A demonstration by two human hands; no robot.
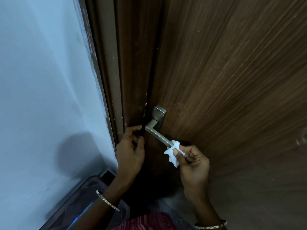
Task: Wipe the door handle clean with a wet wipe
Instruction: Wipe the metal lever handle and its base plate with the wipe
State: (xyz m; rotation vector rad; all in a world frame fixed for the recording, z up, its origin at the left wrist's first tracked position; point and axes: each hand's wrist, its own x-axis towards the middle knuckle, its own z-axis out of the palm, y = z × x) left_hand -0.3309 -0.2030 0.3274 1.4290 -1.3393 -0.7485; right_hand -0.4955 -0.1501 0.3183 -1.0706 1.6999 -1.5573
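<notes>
The wet wipe (172, 155) is pinched by the right hand (192, 161) at the 4 o'clock tip of the door handle (157, 134). The door edge (152, 90) is gripped by the curled left hand (130, 150). The door handle should be wrapped fully and wiped toward 10 o'clock, backplate (159, 112) included.

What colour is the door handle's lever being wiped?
Brushed silver-grey metal, seen in the head view: the door handle, with the white wet wipe at its tip.
</notes>
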